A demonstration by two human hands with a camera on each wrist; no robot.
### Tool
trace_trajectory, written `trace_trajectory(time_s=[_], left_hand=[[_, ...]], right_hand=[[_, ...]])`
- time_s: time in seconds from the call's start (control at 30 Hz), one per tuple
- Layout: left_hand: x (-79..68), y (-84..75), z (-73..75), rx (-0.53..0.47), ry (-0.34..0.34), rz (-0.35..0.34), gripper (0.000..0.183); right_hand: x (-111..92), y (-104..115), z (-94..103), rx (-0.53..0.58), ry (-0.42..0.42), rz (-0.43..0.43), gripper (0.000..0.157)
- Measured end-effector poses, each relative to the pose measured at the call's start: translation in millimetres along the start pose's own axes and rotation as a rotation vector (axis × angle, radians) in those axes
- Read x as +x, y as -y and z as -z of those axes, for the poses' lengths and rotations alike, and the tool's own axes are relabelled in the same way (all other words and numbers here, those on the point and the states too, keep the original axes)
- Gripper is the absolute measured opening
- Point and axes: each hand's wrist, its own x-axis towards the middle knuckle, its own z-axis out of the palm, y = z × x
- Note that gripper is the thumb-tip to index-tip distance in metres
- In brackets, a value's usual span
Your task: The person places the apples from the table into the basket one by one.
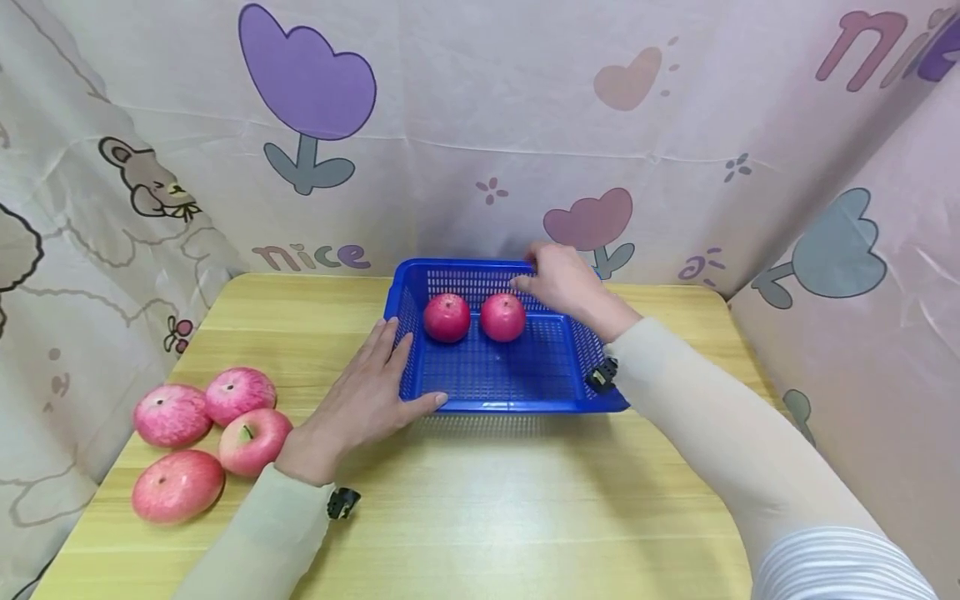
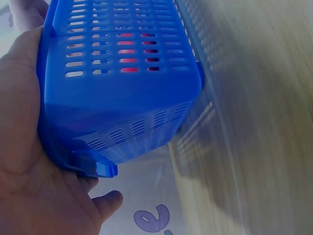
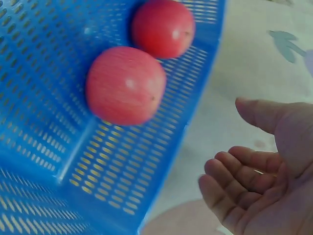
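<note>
A blue perforated plastic basket [image 1: 517, 407] stands on the table, with two red apples inside near its back wall, a left apple [image 1: 447, 318] and a right apple [image 1: 502, 317]. My left hand [image 1: 363, 387] rests on the basket's front left corner, its fingers along the left rim and the thumb at the front rim. In the left wrist view the palm [image 2: 22, 147] lies against the rim. Over the back right rim hovers my right hand [image 1: 562, 279]; the right wrist view shows its fingers [image 3: 230, 188] loosely bent, holding nothing and apart from the basket.
Several more apples lie together on the table's left side, among them one with a stem [image 1: 255, 442] and a striped one [image 1: 172, 415]. The wooden table [image 1: 480, 508] meets a printed curtain [image 1: 450, 100] behind the basket and at both sides.
</note>
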Motion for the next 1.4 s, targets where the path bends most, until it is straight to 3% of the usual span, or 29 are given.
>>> trace_trajectory(time_s=[0.17, 0.3, 0.53, 0.8, 1.2, 1.4], left_hand=[[-0.4, 0.4, 1.3, -0.001, 0.004, 0.008, 0.122], [-0.4, 0.8, 2.6, -0.001, 0.009, 0.014, 0.122], [0.1, 1.9, 3.2, -0.002, 0.017, 0.017, 0.123], [-0.1, 1.6, 4.2, -0.007, 0.019, 0.016, 0.124], [0.0, 1.6, 2.5, -0.016, 0.023, 0.012, 0.124], [1.6, 1.4, 0.5, -0.018, 0.023, 0.008, 0.124]], right_hand=[[-20, -11, 14.2, 0.068, -0.207, 0.027, 0.02], [-37, -22, 19.8, 0.121, -0.301, 0.018, 0.018], [-69, -47, 24.9, 0.17, -0.313, -0.053, 0.02], [-112, -91, 27.0, 0.135, -0.361, -0.131, 0.021], [-176, -151, 28.3, 0.114, -0.292, -0.331, 0.029], [-202, -177, 25.4, 0.084, -0.259, -0.378, 0.033]])
